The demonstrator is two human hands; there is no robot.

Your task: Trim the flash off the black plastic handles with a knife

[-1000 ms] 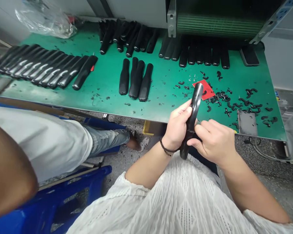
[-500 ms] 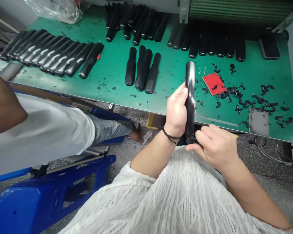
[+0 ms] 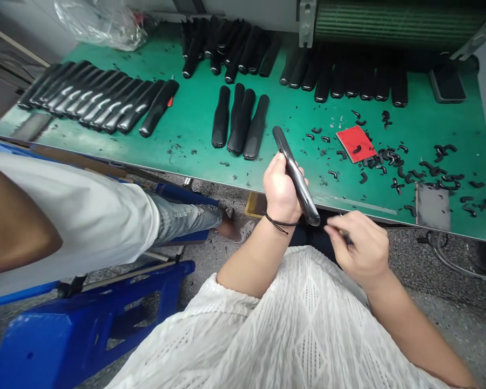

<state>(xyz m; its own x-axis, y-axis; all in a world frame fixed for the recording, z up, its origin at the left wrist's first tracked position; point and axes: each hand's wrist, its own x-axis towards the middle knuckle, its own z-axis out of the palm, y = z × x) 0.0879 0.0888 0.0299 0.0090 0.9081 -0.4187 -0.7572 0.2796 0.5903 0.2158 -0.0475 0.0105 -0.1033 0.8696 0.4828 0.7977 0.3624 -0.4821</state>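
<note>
My left hand [image 3: 282, 186] is wrapped round a glossy black handle-shaped part [image 3: 296, 175], held over the front edge of the green table. The part slants, its far end up and left, its near end down by my right hand. My right hand [image 3: 361, 242] is closed just right of that near end, apart from it. Something small and dark with a yellowish bit shows between its fingers, too little to name. Several like black parts [image 3: 240, 121] lie on the table left of my hands. Small curved black scraps [image 3: 389, 155] are scattered to the right, around a red square pad [image 3: 355, 143].
More black parts lie in a row [image 3: 101, 100] at left, in a pile [image 3: 230, 43] and along the back [image 3: 348, 81]. A grey plate [image 3: 432, 206] and a dark phone-like box [image 3: 447, 84] are at right. A co-worker [image 3: 76, 216] stands left, near a blue stool [image 3: 85, 324].
The black part has turned from nearly upright to a slant, and my left hand has shifted slightly left. My right hand has come away from its near end. The view has shifted a little.
</note>
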